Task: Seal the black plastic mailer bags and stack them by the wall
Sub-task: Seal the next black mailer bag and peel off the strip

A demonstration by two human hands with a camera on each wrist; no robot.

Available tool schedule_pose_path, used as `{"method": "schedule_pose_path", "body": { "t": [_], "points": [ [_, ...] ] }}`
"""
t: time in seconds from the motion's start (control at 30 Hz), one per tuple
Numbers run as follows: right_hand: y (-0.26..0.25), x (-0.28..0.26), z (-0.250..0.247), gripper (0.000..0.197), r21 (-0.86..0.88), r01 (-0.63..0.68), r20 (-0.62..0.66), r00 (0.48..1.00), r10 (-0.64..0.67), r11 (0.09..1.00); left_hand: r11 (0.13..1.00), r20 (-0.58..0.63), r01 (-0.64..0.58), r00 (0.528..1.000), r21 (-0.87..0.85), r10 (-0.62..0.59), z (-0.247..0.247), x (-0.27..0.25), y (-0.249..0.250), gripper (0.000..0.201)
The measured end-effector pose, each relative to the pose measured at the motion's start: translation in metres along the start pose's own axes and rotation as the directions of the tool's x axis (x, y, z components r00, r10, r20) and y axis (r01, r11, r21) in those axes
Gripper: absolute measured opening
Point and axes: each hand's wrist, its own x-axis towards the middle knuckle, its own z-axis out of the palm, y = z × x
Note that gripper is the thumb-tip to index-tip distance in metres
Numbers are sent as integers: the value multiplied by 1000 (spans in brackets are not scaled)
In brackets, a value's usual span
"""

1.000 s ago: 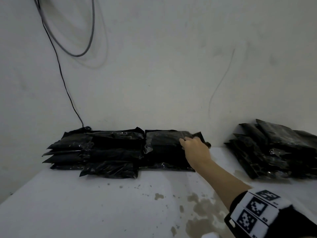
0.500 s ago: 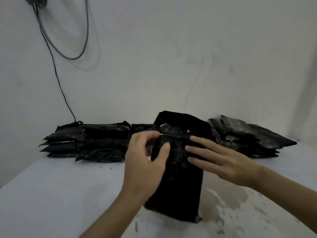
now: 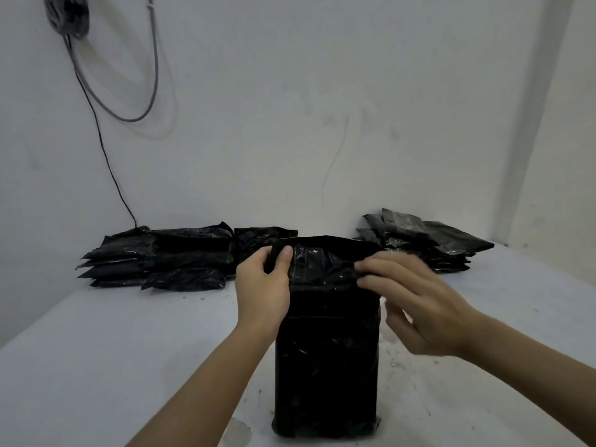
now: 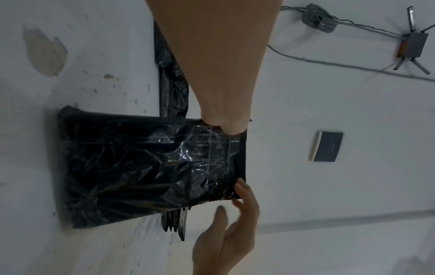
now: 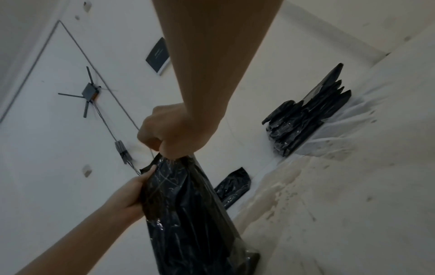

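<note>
White bench (image 3: 96,350): your mailer bag (image 3: 325,350) now stands upright; left hand (image 3: 263,291) pinches its 10 o'clock corner, right hand (image 3: 416,304) its 2 o'clock; seal next.

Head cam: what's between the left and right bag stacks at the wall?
In the head view, the upright mailer bag stands in front of that gap, left hand and right hand pinching its top corners. Behind it, bare wall.

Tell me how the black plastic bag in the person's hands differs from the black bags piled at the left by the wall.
The black plastic mailer bag being held stands upright on the white table; the left pile of black bags lies flat, stacked by the wall. The held bag is gripped at its top flap by the left hand and right hand; nothing touches the pile. Both are glossy, crinkled black plastic.
</note>
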Motion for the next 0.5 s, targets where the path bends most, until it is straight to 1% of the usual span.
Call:
{"method": "schedule_pose_path", "body": {
  "t": [0.07, 0.13, 0.17, 0.23, 0.3, 0.33, 0.37, 0.4, 0.47, 0.5],
  "points": [
    [-2, 11, -4, 22, -171, -93, -117, 990, 73, 981, 1000, 13, -19, 1000, 0, 19, -1, -6, 4, 28],
    [-3, 18, -6, 20, -234, -184, -153, 977, 151, 955, 999, 35, -38, 999, -8, 38, -3, -10, 7, 32],
    [-3, 20, -7, 21, -245, -222, -148, 971, 190, 944, 999, 48, -46, 998, -4, 46, -4, -12, 8, 30],
    [-3, 23, -11, 25, -238, -286, -92, 958, 272, 928, 998, 62, -57, 996, 1, 56, -7, -15, 13, 26],
    [-2, 24, -16, 26, -173, -350, -2, 935, 355, 921, 997, 77, -74, 994, -10, 74, -10, -17, 16, 26],
    [-3, 27, -20, 23, -104, -401, 48, 912, 408, 910, 997, 87, -79, 993, -13, 80, -11, -19, 18, 26],
    [-3, 30, -24, 18, -13, -474, 106, 875, 472, 881, 997, 98, -81, 992, -16, 82, -12, -19, 19, 26],
    [-4, 32, -30, 16, 73, -556, 178, 824, 538, 828, 997, 110, -77, 991, -22, 79, -13, -21, 20, 24],
    [-3, 35, -41, 16, 165, -702, 335, 701, 630, 693, 997, 139, -70, 988, -36, 74, -12, -24, 23, 23],
    [-2, 35, -47, 15, 213, -750, 387, 653, 651, 626, 997, 150, -73, 986, -39, 78, -10, -26, 24, 23]
  ]
}}
